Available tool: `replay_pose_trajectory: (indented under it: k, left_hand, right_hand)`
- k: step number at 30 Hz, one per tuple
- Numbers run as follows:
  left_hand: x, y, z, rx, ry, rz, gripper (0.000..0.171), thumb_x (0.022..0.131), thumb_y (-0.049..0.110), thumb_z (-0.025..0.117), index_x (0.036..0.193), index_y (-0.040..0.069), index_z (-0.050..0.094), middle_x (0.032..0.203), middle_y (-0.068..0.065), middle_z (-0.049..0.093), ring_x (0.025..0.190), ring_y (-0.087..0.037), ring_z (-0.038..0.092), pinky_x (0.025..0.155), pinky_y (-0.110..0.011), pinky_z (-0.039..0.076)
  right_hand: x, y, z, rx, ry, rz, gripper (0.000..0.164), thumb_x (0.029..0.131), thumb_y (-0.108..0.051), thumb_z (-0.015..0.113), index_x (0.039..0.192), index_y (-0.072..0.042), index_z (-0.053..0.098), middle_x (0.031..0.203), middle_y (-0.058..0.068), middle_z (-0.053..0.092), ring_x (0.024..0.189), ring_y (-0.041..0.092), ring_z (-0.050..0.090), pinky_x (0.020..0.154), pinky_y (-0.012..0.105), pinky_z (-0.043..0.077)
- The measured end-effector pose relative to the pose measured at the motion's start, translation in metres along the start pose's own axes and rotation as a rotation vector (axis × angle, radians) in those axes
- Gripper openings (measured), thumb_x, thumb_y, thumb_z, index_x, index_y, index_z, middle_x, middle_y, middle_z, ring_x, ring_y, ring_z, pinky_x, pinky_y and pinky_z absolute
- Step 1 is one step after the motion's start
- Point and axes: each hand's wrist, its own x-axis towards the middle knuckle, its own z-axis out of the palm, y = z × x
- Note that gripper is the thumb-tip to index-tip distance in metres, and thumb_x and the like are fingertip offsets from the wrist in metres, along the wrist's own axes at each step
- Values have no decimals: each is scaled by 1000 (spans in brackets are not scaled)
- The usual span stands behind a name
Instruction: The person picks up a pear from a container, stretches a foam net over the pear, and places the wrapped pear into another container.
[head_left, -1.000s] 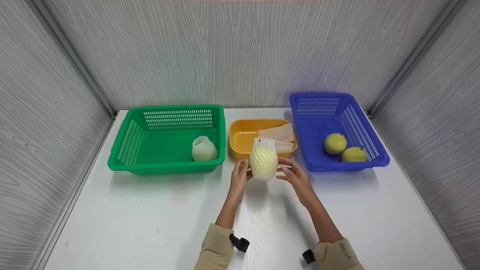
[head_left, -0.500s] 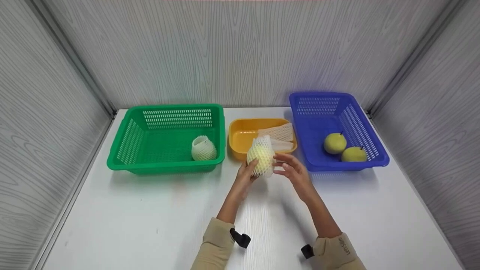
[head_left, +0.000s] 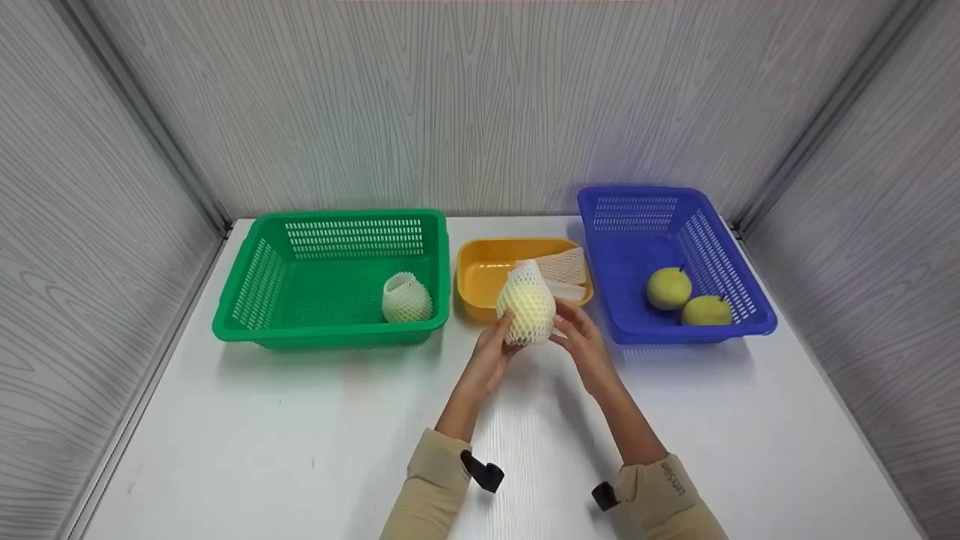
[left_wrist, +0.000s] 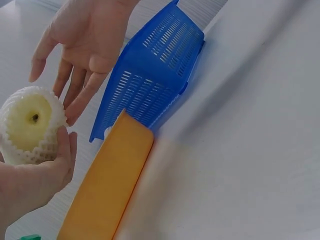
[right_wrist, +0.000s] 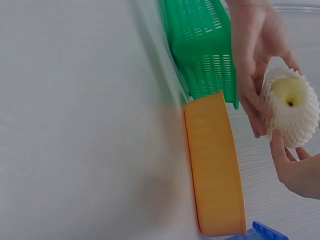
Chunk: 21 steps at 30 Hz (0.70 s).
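White surface [head_left: 337,442]: before orange tray [head_left: 478,274], left hand [head_left: 489,360] grips netted pear [head_left: 529,309], loosely spread right hand [head_left: 589,351] newly touching it, wrapping seemingly near done.

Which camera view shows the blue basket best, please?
The head view: it shows the blue basket fully in frame, with two pears inside. The left wrist view shows only its slotted outside; the right wrist view catches just a piece at the bottom edge.

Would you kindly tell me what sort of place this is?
Probably a fruit-handling booth: a white table with wood-grain panels on three sides, and a net-sleeved fruit in the left hand.
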Motion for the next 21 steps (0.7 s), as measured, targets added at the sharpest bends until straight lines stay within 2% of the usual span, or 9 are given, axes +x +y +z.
replay_pose_trajectory:
  k: [4,6,10,14,17,21]
  left_hand:
    - [-1,-1,-4,106,11,67,58,96,30,50,138,-4,31,131,-13,45,117,-20,44,98,-34,33]
    - [-1,-2,-5,139,44,92,57,94,28,53,137,-4,33,128,-12,47,114,-19,46,97,-33,34]
    - [-1,-2,-7,136,137,121,48,92,21,56,130,-3,39,118,-12,50,104,-19,50,92,-33,38]
    - [-3,-2,-9,108,180,120,39,94,19,54,124,2,38,114,-9,47,99,-18,50,87,-32,40]
    - [-5,-1,-10,78,168,91,35,96,24,50,123,5,38,115,-9,47,100,-18,49,87,-31,41]
    - [-6,-1,-11,47,104,41,44,98,31,45,130,4,35,124,-12,45,109,-21,46,94,-33,38]
  right_hand:
    - [1,1,2,1,20,-41,44,93,-10,52,133,3,40,132,16,43,115,25,44,89,37,42]
    - [0,1,2,-7,26,-54,43,93,-10,52,132,4,41,131,16,44,114,24,45,88,36,43]
    - [-1,1,2,0,24,-69,40,95,-9,49,132,4,43,130,15,45,112,23,48,89,39,42]
    - [-3,-1,1,16,17,-94,38,96,-7,45,131,7,43,130,15,46,108,22,50,91,44,40]
    - [-4,-3,-1,15,3,-127,37,96,-7,46,129,9,45,129,15,48,106,22,51,90,43,41]
    - [-5,-5,-4,-4,-27,-167,37,95,-8,49,127,11,47,125,17,50,108,22,51,87,38,44]
